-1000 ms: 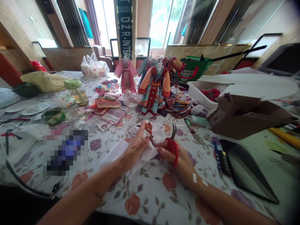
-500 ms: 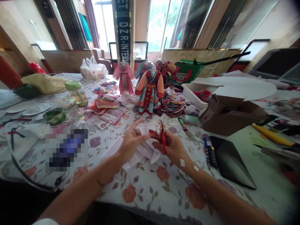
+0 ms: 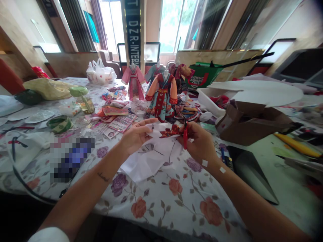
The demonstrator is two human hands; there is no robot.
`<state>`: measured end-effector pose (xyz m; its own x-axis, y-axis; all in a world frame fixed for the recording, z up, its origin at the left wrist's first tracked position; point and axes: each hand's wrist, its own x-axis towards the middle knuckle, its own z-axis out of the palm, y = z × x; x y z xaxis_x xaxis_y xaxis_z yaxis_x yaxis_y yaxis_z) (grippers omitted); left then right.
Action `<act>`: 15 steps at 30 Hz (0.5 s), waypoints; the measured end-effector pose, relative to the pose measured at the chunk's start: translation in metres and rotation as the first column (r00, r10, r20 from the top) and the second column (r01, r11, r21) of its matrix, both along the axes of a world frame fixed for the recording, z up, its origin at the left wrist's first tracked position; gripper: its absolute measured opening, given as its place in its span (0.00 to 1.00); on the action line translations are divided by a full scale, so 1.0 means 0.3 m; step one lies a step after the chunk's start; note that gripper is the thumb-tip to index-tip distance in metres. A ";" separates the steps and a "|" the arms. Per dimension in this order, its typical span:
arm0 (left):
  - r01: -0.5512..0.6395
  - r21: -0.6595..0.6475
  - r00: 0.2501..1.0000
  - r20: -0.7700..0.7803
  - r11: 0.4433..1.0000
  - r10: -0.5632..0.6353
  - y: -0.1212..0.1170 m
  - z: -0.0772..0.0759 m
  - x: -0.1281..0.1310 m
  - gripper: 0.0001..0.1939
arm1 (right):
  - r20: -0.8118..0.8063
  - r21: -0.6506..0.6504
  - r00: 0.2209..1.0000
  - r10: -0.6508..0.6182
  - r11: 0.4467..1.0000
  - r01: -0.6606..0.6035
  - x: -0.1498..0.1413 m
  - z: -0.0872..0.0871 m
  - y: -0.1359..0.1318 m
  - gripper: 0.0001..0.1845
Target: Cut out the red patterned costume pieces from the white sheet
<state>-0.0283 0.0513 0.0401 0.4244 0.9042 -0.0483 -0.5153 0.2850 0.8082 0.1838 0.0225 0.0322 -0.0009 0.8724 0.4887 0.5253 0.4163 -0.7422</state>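
- Your right hand [image 3: 199, 143] is curled closed around the red-handled scissors [image 3: 185, 137], blades up, just beside the red-patterned fabric [image 3: 170, 131].
- Your left hand [image 3: 136, 136] sits half open at the white cloth [image 3: 148, 161]; you can't tell whether it's gripping.
- You look to be at the trimming step; the next snip calls for the cloth held taut.
- The cloth lies at lower centre on the floral tablecloth [image 3: 151, 205], below the doll's dress [image 3: 161, 97].

Miniature costumed figures [image 3: 161, 97], cardboard box [image 3: 252, 127] — plastic bag [image 3: 99, 74]

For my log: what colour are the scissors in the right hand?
Red scissors, clearest in the head view.
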 end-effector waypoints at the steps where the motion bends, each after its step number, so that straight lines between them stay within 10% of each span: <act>1: -0.027 0.012 0.999 0.041 1.000 0.027 0.016 0.004 -0.003 0.18 | -0.011 0.000 1.000 -0.017 1.000 0.017 -0.007 -0.004 0.006 0.07; 8: -0.045 0.031 0.974 -0.223 0.998 0.051 0.079 -0.091 -0.008 0.10 | -0.091 -0.212 0.992 0.086 0.972 -0.104 -0.059 -0.154 -0.008 0.09; 15: 0.203 0.057 0.835 -0.531 0.977 -0.142 0.036 -0.132 -0.056 0.21 | -0.124 -0.253 0.987 0.106 0.958 -0.135 -0.046 -0.191 -0.017 0.07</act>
<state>-0.0451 0.0621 0.0006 0.5135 0.8309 -0.2145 0.0408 0.2260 0.9733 0.1700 0.0175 -0.0251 -0.0736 0.9660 0.2479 0.3940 0.2565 -0.8826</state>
